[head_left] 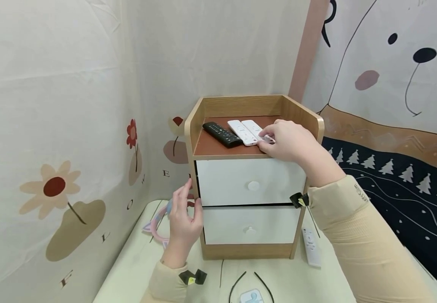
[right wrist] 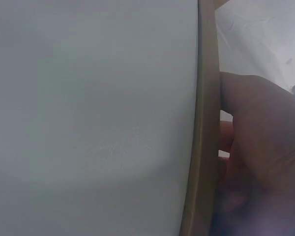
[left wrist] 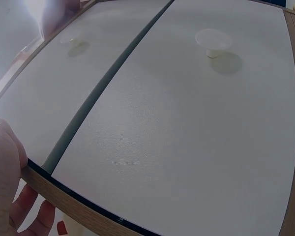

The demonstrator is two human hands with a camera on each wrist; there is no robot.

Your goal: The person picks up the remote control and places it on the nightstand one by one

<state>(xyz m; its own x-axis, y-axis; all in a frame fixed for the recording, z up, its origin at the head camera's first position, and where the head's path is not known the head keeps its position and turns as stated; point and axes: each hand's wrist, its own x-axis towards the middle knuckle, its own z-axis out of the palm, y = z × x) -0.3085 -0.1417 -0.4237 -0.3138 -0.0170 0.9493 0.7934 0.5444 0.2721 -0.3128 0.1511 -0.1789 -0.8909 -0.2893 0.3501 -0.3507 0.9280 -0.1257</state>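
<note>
White remote (head_left: 254,127), pinched by the right hand (head_left: 289,141), slants lengthwise back-left.

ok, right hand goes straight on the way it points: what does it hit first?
Right hand already has its fingers at one white remote; straight on, the other white remote likely comes first, then the black remote. Height is unclear, so it might pass above.

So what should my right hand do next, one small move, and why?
Probably let go: your right hand holds the near end of the right-hand white remote, which appears to lie alongside the other white remote, while your left hand rests against the cabinet.
</note>
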